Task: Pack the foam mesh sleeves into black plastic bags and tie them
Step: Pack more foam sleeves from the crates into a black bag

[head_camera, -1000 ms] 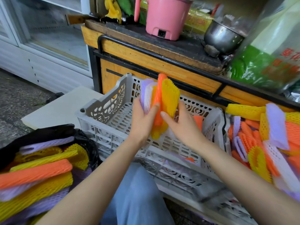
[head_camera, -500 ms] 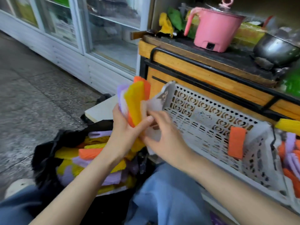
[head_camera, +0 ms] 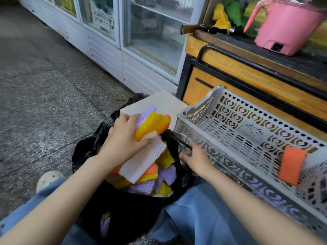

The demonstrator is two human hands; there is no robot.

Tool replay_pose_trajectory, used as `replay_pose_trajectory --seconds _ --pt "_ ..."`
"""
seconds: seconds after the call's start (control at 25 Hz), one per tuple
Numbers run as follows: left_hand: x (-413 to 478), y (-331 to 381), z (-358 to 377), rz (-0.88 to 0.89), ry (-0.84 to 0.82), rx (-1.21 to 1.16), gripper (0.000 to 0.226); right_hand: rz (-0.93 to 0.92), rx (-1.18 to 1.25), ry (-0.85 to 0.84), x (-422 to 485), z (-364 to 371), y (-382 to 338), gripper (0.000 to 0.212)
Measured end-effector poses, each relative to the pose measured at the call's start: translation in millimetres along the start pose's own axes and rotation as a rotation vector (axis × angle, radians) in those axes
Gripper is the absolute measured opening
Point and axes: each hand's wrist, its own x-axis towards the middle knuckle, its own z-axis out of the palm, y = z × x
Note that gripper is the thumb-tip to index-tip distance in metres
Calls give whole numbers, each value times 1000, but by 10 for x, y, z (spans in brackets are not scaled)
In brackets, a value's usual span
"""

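Observation:
A black plastic bag [head_camera: 88, 149] stands open between my knees, filled with purple, yellow and orange foam mesh sleeves [head_camera: 166, 172]. Just above its mouth, my left hand [head_camera: 122, 144] grips a bundle of sleeves [head_camera: 152, 124] in yellow, purple, orange and white. A long white sleeve [head_camera: 143, 163] from the bundle hangs down into the bag. At the bag's right rim, beside the crate, the curled fingers of my right hand [head_camera: 196, 160] hold the black plastic. One orange sleeve [head_camera: 292, 165] lies in the grey perforated crate [head_camera: 230, 124] on the right.
A wooden counter [head_camera: 247, 71] with a black rail stands behind the crate and carries a pink pot [head_camera: 286, 27]. Glass-door coolers [head_camera: 145, 36] line the back left. A white board [head_camera: 164, 103] lies behind the bag. Grey stone floor spreads to the left.
My left hand carried the bundle from beside the crate down to the bag's mouth. My right hand let go of the bundle and dropped to the bag's right rim. The view swung left.

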Motion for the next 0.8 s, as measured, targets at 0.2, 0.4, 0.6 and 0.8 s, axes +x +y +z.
replay_pose_trajectory --seconds 0.2,0.4,0.6,0.8 --pt "-55 252 -82 53 -17 -426 77 -140 74 97 -62 -308 -162 14" --pt "-41 424 79 209 -37 -448 64 3 387 -24 -227 -641 -179 18" --pt "-29 225 508 325 -312 353 66 -22 494 -1 -354 -751 -123 20" --pt "18 517 693 301 -430 76 67 -140 475 57 -384 -843 -173 17"
